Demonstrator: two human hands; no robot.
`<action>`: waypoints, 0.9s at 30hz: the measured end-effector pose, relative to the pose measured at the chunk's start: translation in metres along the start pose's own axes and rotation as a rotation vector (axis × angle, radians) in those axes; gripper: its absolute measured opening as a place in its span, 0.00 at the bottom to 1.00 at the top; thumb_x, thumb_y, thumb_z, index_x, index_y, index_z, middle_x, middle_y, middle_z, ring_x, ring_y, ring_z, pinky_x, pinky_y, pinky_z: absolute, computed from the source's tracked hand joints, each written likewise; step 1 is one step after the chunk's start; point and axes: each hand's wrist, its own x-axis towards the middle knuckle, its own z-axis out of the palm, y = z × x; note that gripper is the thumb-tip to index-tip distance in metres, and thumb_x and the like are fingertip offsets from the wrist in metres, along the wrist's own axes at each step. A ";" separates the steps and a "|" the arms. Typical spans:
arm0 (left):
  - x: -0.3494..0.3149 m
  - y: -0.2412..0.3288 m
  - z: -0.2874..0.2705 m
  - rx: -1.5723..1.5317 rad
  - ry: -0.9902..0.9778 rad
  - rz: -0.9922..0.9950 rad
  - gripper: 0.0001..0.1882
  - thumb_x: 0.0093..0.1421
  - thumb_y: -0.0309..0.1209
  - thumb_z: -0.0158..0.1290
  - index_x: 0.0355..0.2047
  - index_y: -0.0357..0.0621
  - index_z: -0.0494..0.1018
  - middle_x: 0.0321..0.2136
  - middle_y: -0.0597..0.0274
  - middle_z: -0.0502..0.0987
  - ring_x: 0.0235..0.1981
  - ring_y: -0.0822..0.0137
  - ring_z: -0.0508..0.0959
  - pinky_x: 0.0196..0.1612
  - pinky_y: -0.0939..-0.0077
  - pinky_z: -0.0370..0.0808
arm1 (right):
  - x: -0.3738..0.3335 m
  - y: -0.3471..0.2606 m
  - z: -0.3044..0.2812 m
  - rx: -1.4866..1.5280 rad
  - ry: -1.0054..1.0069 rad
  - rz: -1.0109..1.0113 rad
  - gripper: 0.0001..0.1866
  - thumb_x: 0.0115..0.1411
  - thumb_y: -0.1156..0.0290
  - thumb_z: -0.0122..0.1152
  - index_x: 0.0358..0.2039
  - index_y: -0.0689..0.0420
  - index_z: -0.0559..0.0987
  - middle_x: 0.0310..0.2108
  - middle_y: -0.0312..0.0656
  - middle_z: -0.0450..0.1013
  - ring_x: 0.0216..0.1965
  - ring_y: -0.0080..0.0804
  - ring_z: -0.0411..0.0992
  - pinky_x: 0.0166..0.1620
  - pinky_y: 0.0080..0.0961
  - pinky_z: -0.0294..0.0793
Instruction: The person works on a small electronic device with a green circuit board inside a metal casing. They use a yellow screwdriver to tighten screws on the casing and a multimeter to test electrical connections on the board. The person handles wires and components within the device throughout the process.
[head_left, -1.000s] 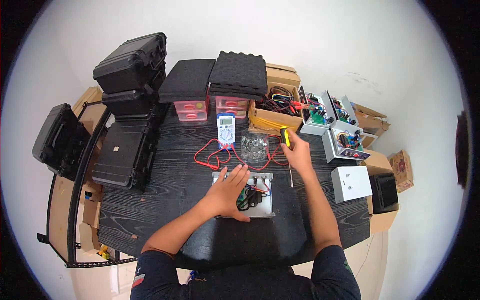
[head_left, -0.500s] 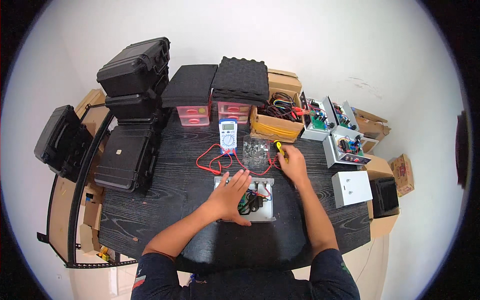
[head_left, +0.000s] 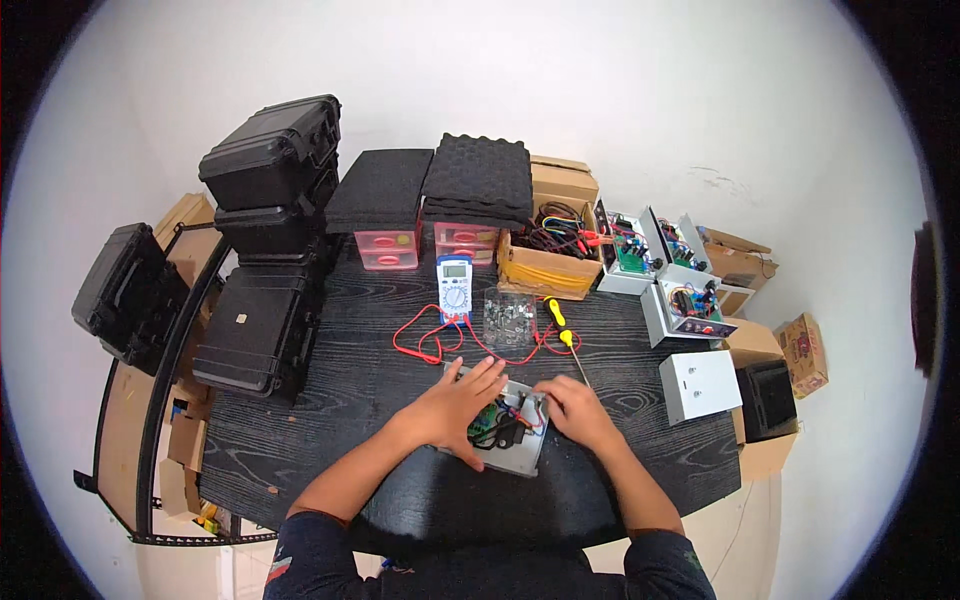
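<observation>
Two bare forearms, entering from the lower edge of the head view, uncovered from the elbows down. Left hand point(head_left: 452, 406) and right hand point(head_left: 575, 410) both bare: no gloves, rings, watch or wristband visible. Dark navy short sleeves, ending just above each elbow. On the left sleeve point(head_left: 300, 550), a small patch of red and white near the hem, too small to make out. Right sleeve point(head_left: 665, 560) plain, no marking in sight. Same dark navy fabric across the chest, filling the bottom centre of the view. Fingers slim, nails unpainted as far as can be told.
</observation>
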 end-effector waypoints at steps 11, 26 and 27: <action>-0.020 -0.018 -0.035 0.310 0.073 -0.241 0.65 0.34 0.58 0.74 0.71 0.43 0.64 0.76 0.49 0.55 0.79 0.49 0.50 0.76 0.37 0.54 | -0.056 -0.065 -0.009 0.037 -0.247 0.104 0.16 0.55 0.79 0.62 0.46 0.57 0.82 0.35 0.48 0.71 0.32 0.51 0.78 0.36 0.41 0.79; -0.028 -0.016 -0.009 0.055 -0.177 -0.382 0.30 0.60 0.34 0.60 0.59 0.27 0.72 0.55 0.40 0.80 0.63 0.46 0.76 0.67 0.40 0.70 | -0.027 -0.057 -0.020 0.119 -0.405 0.014 0.22 0.52 0.71 0.73 0.49 0.54 0.82 0.37 0.42 0.75 0.38 0.39 0.77 0.45 0.36 0.78; -0.027 -0.019 -0.008 0.012 -0.122 -0.365 0.28 0.61 0.31 0.58 0.60 0.28 0.71 0.56 0.41 0.79 0.64 0.46 0.76 0.68 0.43 0.70 | -0.025 -0.056 -0.023 0.047 -0.379 -0.043 0.23 0.51 0.70 0.75 0.49 0.53 0.82 0.38 0.41 0.75 0.40 0.40 0.77 0.49 0.37 0.77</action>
